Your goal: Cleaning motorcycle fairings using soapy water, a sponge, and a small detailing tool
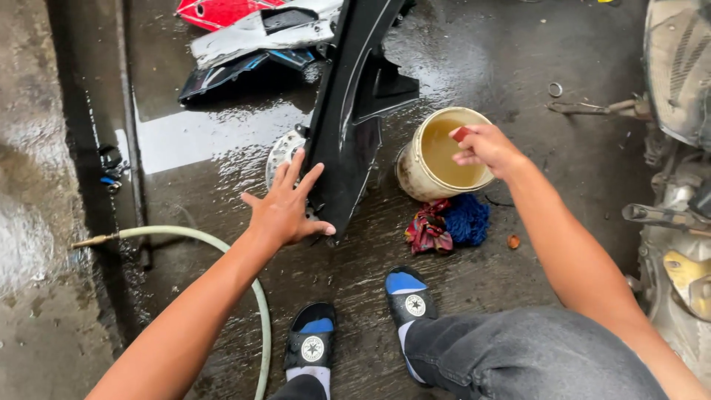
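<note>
The black panel [348,126] is steadied by the flat, spread left hand [285,207] while a red sponge [461,134], pinched in the right hand [489,148], is dipped over the bucket [415,174]; scrubbing likely comes next.

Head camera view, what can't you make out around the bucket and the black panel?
- Red object in right hand: fingers cover most of it.
- Bucket contents: murky brown water hides anything below the surface.
- Black fairing panel: top cut off by the frame edge.
- Disc behind the panel: mostly hidden; left hand steadies the panel.

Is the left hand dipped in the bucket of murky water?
No: the left hand rests on the black body panel, while the right hand is over the bucket.
</note>
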